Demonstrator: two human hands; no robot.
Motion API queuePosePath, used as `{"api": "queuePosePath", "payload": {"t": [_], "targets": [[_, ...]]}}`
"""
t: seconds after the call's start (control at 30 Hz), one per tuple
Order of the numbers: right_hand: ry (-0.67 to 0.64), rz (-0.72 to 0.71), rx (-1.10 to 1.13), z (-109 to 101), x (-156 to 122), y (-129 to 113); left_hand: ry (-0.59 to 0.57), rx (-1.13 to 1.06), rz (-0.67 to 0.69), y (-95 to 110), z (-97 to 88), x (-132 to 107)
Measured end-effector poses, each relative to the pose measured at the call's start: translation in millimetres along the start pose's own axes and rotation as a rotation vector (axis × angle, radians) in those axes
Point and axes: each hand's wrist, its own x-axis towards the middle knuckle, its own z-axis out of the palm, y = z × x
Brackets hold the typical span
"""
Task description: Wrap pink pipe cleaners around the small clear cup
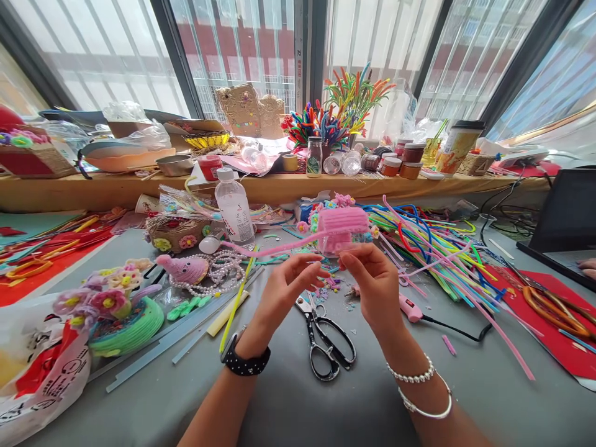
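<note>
My right hand (375,279) is closed in a pinch at the lower edge of a pink fuzzy block (343,221) made of pipe cleaners laid side by side. From this block a long pink pipe cleaner (279,249) runs out to the left, its far end near a white round-headed item (210,244). My left hand (291,282) is just below that strand, fingers curved and apart, with nothing visible in it. Beneath both hands, scissors (323,338) with black handles lie on the grey table. A pink glue gun (410,308) with a black cord is beside my right wrist.
Loose coloured pipe cleaners (433,248) are heaped at right, near orange-handled scissors (549,308). On the left are a green flower basket (128,329), glue sticks (153,357), bead strings (226,268) and a bottle (233,208). Another person's hand (587,267) is by a laptop (565,223).
</note>
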Motion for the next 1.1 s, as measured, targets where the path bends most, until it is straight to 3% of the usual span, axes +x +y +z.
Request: {"api": "queuePosePath", "payload": {"t": [0.07,0.2,0.43,0.7,1.1], "targets": [[-0.074,-0.005,0.009,3,-3,0,-0.042,-0.109,0.005,-3,1.8,3],[-0.209,0.041,-0.006,6,-7,2,-0.061,-0.281,0.209,-3,4.4,2],[-0.378,0.082,-0.054,1,-5,2,0.072,-0.153,0.351,-1,2.0,-2],[-0.177,0.123,-0.009,-7,-1,-3,0.053,0.051,0.253,-3,-2.4,-2],[-0.144,0.142,-0.079,-3,-1,-8,-0.033,0.007,0.232,-2,0.3,-6]]}}
